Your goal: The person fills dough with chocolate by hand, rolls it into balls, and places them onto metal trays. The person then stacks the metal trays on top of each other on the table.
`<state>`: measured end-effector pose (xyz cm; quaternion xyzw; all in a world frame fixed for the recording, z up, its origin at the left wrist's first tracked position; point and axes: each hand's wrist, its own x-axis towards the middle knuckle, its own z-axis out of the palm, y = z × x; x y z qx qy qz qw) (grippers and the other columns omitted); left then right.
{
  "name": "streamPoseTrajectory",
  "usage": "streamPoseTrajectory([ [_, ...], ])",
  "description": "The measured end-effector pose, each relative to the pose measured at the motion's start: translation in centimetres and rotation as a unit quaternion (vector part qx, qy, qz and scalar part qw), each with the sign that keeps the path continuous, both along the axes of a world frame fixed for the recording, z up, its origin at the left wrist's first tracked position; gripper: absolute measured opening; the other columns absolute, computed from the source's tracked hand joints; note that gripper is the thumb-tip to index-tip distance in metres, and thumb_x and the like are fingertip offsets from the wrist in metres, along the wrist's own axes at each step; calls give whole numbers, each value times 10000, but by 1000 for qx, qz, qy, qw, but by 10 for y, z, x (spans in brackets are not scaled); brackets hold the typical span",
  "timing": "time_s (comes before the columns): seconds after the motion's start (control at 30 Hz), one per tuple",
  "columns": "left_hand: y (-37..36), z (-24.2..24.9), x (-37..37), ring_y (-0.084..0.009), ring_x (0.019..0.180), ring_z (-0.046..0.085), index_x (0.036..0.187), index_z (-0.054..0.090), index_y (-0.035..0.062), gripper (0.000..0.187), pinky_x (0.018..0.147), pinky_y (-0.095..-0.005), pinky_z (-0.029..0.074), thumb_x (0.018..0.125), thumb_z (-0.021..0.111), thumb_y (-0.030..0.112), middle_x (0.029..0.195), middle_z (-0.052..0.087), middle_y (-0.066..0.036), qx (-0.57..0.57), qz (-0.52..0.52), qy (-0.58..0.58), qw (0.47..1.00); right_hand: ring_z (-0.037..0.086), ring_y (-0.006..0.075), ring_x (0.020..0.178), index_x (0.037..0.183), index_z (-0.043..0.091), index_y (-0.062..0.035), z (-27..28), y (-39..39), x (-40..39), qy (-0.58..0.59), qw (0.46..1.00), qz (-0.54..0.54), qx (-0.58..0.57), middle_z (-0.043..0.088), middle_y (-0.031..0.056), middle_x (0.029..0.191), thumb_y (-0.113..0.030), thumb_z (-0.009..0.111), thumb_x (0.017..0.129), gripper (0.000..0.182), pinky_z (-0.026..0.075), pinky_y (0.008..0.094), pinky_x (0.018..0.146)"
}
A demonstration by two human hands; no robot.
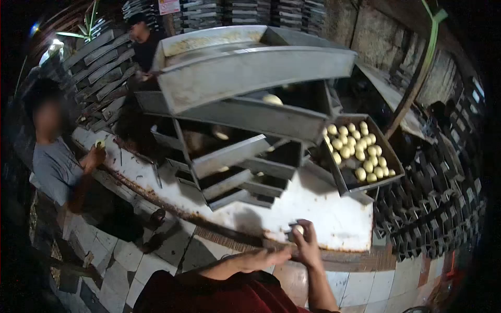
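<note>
I have a pale, rounded ball, blurry on my screen, pinched in the right hand by the white table's near edge; the left hand reaches close, fingers extended.

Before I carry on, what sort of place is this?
Probably a food workshop, judging by the stacked metal trays, the pale round pieces in one tray, and the long white worktable.

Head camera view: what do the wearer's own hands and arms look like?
The left hand and right hand are bare, with no gloves. No watch or band shows. Both forearms are uncovered too, and dark red clothing shows below.
</note>
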<state>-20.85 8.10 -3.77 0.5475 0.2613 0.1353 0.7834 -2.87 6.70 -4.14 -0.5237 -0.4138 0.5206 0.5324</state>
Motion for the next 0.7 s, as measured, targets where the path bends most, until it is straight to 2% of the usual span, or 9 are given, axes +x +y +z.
streamPoseTrajectory([
  [0.03, 13, 2, -20, -136, 996, 530, 1241, 474, 46, 491, 843, -253, 427, 924, 418, 417, 1201, 516, -88, 170, -95, 57, 979, 541, 188, 999, 1154, 396, 8, 3, 5, 15, 20, 999, 24, -35, 482, 112, 1109, -120, 513, 896, 311, 493, 287, 772],
  [0.07, 24, 33, -42, -174, 1072, 507, 1298, 406, 38, 506, 892, -289, 423, 885, 546, 294, 1257, 489, -117, 110, -99, -65, 987, 540, 193, 997, 1160, 390, 11, 24, 13, 31, -13, 995, 69, -66, 483, 113, 1099, -111, 523, 886, 328, 496, 292, 771],
  [0.17, 53, 129, -115, -238, 1095, 515, 1190, 492, 7, 386, 922, -343, 426, 880, 541, 233, 1184, 542, -129, 366, 127, -181, 904, 550, 214, 988, 1158, 393, 25, 159, 15, 35, -172, 976, 131, -5, 489, 124, 1068, -81, 607, 816, 418, 503, 306, 766],
  [0.23, 76, 145, -137, -269, 1096, 517, 1063, 537, 18, 308, 929, -423, 411, 882, 518, 266, 1140, 569, -112, 481, 238, -391, 748, 564, 206, 941, 1135, 420, 39, 256, 18, -1, -139, 974, 109, 143, 488, 136, 1072, -88, 729, 681, 564, 504, 297, 745],
  [0.3, 96, 175, -151, -280, 1049, 532, 927, 591, 58, 270, 949, -464, 349, 808, 607, 300, 1072, 594, -117, 668, 353, -232, 612, 565, 178, 893, 1096, 465, 35, 327, 38, -36, -269, 929, 64, 244, 521, 121, 1016, -96, 785, 581, 620, 497, 276, 722],
  [0.4, 124, 167, -140, -256, 923, 572, 999, 621, 67, 290, 819, -410, 412, 765, 652, 235, 997, 611, -104, 640, 338, -50, 688, 585, 179, 817, 1036, 512, 17, 417, 85, -70, -513, 799, 30, 311, 553, 100, 919, -187, 804, 552, 601, 501, 271, 675],
  [0.47, 135, 154, -135, -212, 761, 600, 882, 680, 74, 232, 694, -373, 466, 705, 690, 223, 801, 635, -67, 727, 330, -37, 601, 612, 192, 788, 1027, 522, -2, 450, 127, -104, -474, 817, -1, 329, 569, 104, 904, -240, 778, 618, 537, 517, 279, 657],
  [0.67, 129, 143, -136, -215, 889, 583, 862, 685, 86, 214, 848, -439, 416, 705, 651, 228, 888, 640, -55, 699, 316, -67, 638, 626, 213, 835, 1045, 541, -13, 466, 208, -165, -566, 773, 138, 251, 624, 127, 914, -182, 708, 735, 391, 521, 304, 728],
  [0.7, 136, 132, -129, -239, 961, 561, 935, 665, 79, 239, 888, -494, 383, 763, 591, 228, 1002, 604, -101, 738, 350, -108, 566, 621, 224, 872, 1042, 548, -12, 465, 214, -166, -600, 752, 167, 215, 631, 135, 908, -203, 704, 745, 387, 518, 318, 748],
])
